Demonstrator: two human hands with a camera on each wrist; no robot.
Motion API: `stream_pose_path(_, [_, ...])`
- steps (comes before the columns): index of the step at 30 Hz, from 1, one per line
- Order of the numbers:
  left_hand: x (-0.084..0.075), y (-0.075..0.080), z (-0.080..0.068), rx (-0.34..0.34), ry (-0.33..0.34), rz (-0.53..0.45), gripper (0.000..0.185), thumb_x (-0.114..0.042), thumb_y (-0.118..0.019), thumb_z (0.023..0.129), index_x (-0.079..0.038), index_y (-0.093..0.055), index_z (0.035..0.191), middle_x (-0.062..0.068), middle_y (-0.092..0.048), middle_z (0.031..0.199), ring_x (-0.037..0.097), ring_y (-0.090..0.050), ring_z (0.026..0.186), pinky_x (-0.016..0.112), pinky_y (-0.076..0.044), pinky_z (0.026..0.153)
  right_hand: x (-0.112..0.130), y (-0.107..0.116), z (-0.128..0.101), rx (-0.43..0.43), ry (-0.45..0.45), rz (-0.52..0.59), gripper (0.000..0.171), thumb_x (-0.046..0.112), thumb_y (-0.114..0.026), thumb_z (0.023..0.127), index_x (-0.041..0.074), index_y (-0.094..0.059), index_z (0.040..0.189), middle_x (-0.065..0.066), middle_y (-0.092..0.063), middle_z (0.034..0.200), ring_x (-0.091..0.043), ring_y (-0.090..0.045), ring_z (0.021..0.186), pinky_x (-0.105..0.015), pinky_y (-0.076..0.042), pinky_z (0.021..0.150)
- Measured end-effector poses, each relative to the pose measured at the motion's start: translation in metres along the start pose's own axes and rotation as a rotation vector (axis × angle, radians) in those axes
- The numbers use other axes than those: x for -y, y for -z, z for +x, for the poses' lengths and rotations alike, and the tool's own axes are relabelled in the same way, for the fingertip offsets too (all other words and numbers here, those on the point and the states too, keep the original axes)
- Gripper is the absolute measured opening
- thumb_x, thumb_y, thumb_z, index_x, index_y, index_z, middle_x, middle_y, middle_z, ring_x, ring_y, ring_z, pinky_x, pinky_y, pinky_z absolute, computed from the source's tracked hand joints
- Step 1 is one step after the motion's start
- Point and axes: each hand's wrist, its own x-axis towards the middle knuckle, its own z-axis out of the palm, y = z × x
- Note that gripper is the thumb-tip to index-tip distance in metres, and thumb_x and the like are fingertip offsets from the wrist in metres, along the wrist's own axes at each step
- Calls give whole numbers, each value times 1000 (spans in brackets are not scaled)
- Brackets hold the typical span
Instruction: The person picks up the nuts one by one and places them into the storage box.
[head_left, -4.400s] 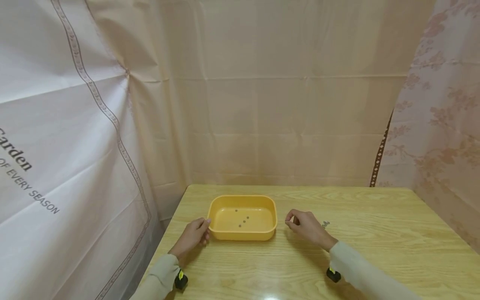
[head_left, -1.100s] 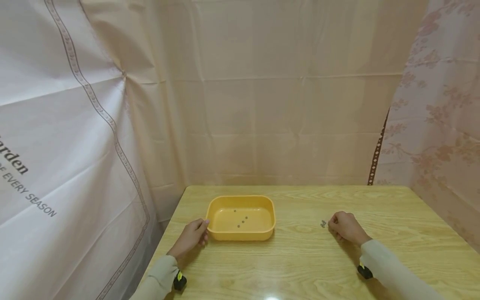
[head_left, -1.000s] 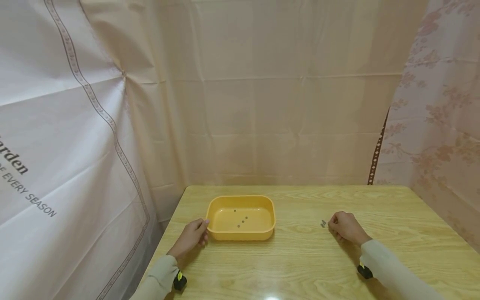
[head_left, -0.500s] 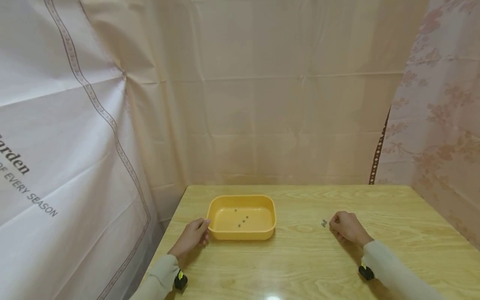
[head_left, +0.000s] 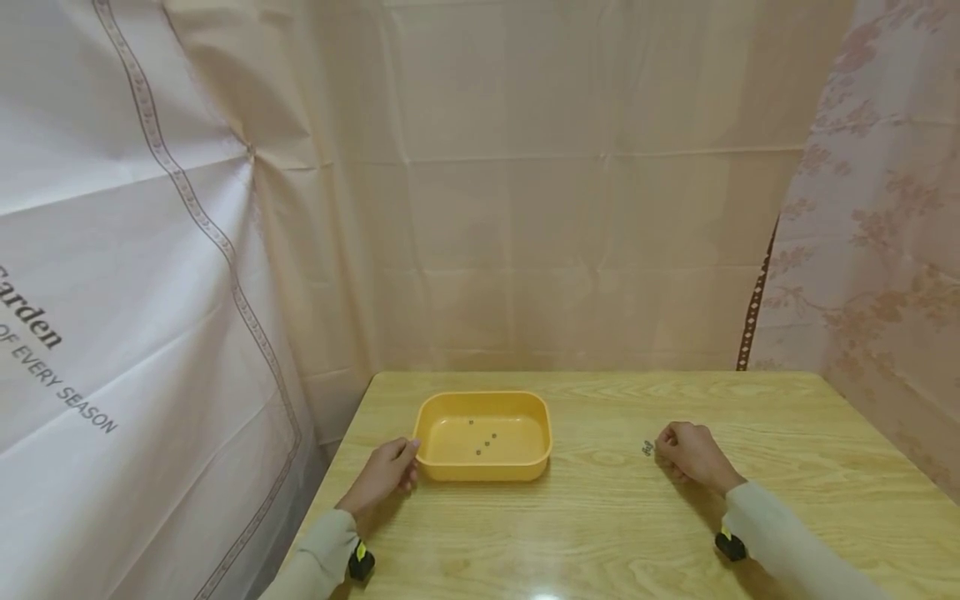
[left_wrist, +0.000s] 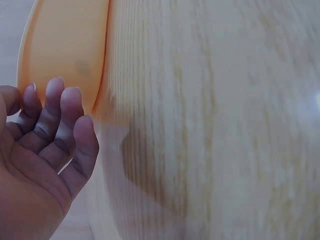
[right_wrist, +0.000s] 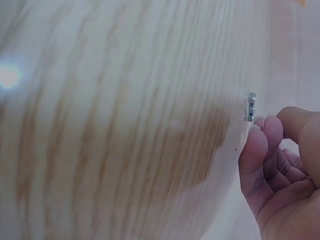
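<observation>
A yellow rectangular plastic basin (head_left: 483, 472) sits on the table, with several small metal nuts (head_left: 487, 444) scattered on its floor. My left hand (head_left: 384, 475) pinches the basin's left rim between thumb and index finger; in the left wrist view the other fingers (left_wrist: 71, 102) hang loosely curved beside its wall. To the right of the basin lies a small cluster of nuts (head_left: 647, 448). At that cluster's right side is my right hand (head_left: 695, 454), fingers curled and fingertips (right_wrist: 256, 142) right beside the nuts. I cannot tell whether a nut is between them.
The wood-grain table (head_left: 570, 533) reaches back to a beige curtain (head_left: 555, 208). A printed white cloth (head_left: 150, 333) hangs on the left, and a floral cloth (head_left: 885, 250) on the right. Each wrist wears a small black camera (head_left: 730, 545).
My right hand has moved right, from near the basin's right side to the nut cluster, and has stayed almost still there for the last second. My left hand keeps its hold on the basin.
</observation>
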Motion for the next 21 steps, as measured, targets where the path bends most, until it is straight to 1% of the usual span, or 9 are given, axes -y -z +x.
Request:
stream_pose_path(4, [0, 0, 0, -3, 0, 1, 40, -31, -44, 113, 0, -59, 91, 7, -62, 74, 17, -56, 59, 26, -49, 52, 1, -1, 1, -8, 11, 1, 12, 4, -52, 99, -1, -64, 97, -7, -61, 72, -19, -58, 54, -30, -52, 47])
stream_pose_path(7, [0, 0, 0, -3, 5, 1, 40, -31, -44, 113, 0, -58, 91, 7, -61, 74, 17, -56, 59, 26, -48, 52, 2, -1, 3, 3, -3, 36, 13, 7, -53, 101, -1, -63, 99, -8, -61, 70, -18, -56, 52, -30, -50, 46])
stream_pose_path(11, [0, 0, 0, -6, 8, 1, 39, -30, -45, 113, -1, -58, 91, 7, -61, 74, 17, -56, 58, 26, -48, 52, 3, -2, 4, 16, 0, 58, 16, 8, -52, 102, -3, -63, 102, -8, -61, 70, -16, -53, 50, -28, -48, 44])
stream_pose_path(17, [-2, -1, -1, -14, 5, -1, 40, -32, -47, 112, -1, -58, 90, 7, -61, 73, 15, -56, 58, 25, -48, 52, 7, -2, 5, -3, 65, 19, 19, 7, -49, 101, -4, -64, 107, -6, -62, 67, -14, -48, 44, -27, -43, 40])
stream_pose_path(21, [-3, -1, -2, -16, -1, -9, 41, -34, -48, 111, 0, -58, 90, 7, -61, 73, 15, -55, 59, 25, -48, 52, 13, -4, 5, -11, 85, 2, 19, 7, -49, 102, -4, -64, 107, -6, -62, 68, -14, -49, 44, -27, -43, 39])
